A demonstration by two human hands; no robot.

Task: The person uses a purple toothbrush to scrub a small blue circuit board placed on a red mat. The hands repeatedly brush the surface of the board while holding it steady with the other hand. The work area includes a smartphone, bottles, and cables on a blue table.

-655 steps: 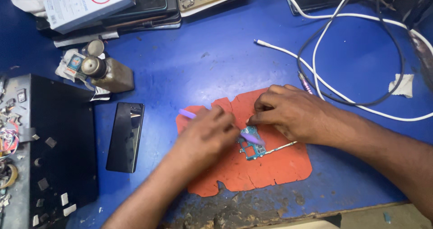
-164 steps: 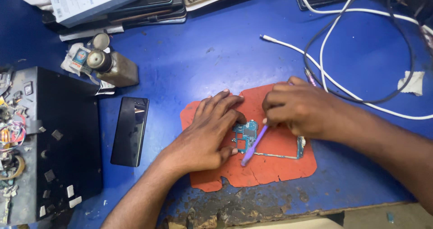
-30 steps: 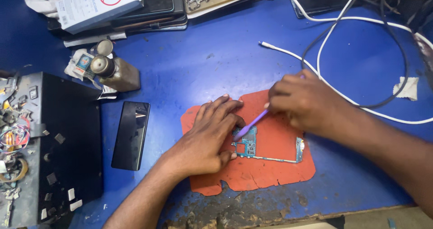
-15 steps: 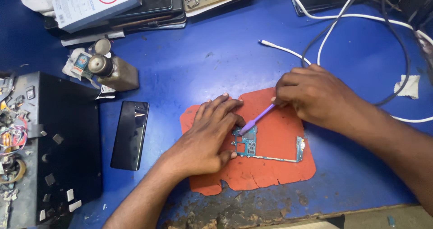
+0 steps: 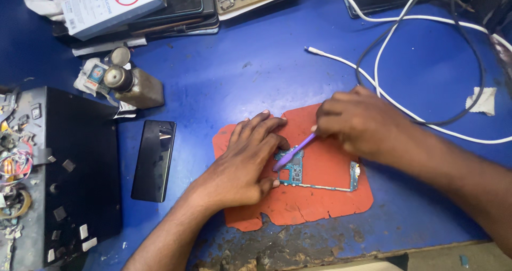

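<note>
A purple brush (image 5: 294, 150) is pinched in the right hand (image 5: 357, 122). Its tip is touching a circuit board (image 5: 298, 169), which is pressed flat onto the orange mat (image 5: 320, 201) by the left hand (image 5: 242, 164).

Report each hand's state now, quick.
Left hand: open, pressed flat on the circuit board.
Right hand: closed on the purple tool.

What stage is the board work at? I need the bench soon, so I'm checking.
Done: the circuit board is out of any phone and lies bare on the orange mat. In hand: the left hand pins the board while the right hand works a purple tool on its upper left part. Left: the black phone lies apart, and nothing is reassembled.
</note>
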